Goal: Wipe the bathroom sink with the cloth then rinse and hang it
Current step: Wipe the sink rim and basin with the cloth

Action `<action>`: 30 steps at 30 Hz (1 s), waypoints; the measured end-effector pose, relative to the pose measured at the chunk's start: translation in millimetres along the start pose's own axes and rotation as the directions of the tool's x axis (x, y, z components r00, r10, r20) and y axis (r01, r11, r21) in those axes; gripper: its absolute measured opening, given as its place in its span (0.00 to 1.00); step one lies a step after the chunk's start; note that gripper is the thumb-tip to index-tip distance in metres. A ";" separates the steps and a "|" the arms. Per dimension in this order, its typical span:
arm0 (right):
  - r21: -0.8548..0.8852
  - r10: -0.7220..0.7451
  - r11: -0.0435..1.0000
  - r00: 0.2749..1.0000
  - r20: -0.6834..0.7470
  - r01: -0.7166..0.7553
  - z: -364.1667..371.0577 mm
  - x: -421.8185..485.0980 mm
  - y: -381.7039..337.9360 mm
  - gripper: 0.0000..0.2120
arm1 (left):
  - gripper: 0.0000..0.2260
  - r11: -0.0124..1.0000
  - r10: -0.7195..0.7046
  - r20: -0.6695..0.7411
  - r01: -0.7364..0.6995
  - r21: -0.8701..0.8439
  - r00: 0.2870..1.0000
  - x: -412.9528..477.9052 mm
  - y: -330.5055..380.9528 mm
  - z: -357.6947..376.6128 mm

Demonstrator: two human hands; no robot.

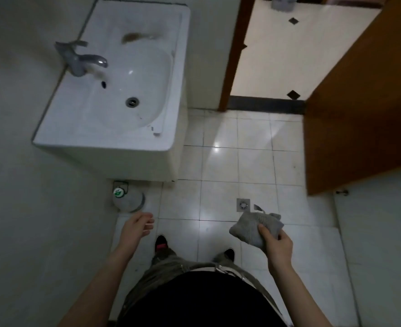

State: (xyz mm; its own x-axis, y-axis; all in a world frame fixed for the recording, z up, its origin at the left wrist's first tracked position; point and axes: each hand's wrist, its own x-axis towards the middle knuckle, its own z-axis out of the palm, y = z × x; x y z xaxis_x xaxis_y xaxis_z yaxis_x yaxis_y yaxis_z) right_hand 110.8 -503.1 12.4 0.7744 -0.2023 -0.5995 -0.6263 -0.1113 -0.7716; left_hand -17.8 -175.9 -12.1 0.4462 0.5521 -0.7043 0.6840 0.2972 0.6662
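A white rectangular sink (81, 128) is fixed to the left wall, with a grey tap (80, 60) on its wall side and a drain (132, 101) in the bowl. A brownish smear (133, 37) marks the far part of the basin. My right hand (276, 246) holds a folded grey cloth (253, 228) low over the floor, well to the right of the sink and nearer to me. My left hand (137, 226) hangs below the sink's front edge with fingers loosely apart and nothing in it.
A round white container with a green label (127, 197) stands on the floor under the sink. A floor drain (243, 205) lies in the white tiles. A brown wooden door (359, 102) stands open on the right beside the doorway (289, 55).
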 end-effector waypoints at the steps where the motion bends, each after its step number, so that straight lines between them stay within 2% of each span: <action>1: 0.012 0.013 1.000 1.000 -0.021 -0.013 -21.1 8.8 0.3 0.15 | 0.06 1.000 -0.003 0.022 0.003 0.016 1.000 -5.8 -1.3 23.2; 4: 0.036 0.034 0.999 0.997 -0.069 -0.031 -75.6 35.3 -5.7 0.18 | 0.07 0.999 -0.012 0.061 0.010 0.034 0.998 -21.6 -6.3 78.9; 8: 0.052 0.020 0.999 0.995 -0.099 -0.014 -112.7 73.8 -32.6 0.19 | 0.09 0.998 -0.057 0.023 0.056 0.031 0.998 -27.8 -4.8 107.7; 12: 0.069 -0.007 0.998 0.998 -0.066 0.011 -111.6 127.8 -71.4 0.21 | 0.09 0.991 -0.131 -0.047 0.132 0.009 0.990 -14.3 5.2 123.4; 18: 0.070 -0.028 0.997 1.000 -0.002 0.028 -81.0 225.6 -135.1 0.21 | 0.09 0.966 -0.254 -0.062 0.251 -0.056 0.965 32.4 41.9 182.0; 24: 0.107 0.054 0.993 0.998 -0.019 -0.051 -63.7 327.1 -211.1 0.24 | 0.08 0.973 -0.222 -0.035 0.219 -0.076 0.974 109.7 151.6 271.8; 30: 0.070 0.039 0.997 0.998 -0.054 -0.035 -66.1 407.9 -312.0 0.25 | 0.07 0.999 -0.042 0.088 0.045 -0.029 0.995 171.2 304.8 351.9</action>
State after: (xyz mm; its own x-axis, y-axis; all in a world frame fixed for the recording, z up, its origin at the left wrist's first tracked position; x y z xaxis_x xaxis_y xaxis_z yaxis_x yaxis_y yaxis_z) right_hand 616.2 -615.1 22.7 0.7434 -0.2585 -0.6169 -0.6455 -0.0356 -0.7629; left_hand 470.1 -265.0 -15.8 0.4659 0.4684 -0.7507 0.6861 0.3444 0.6408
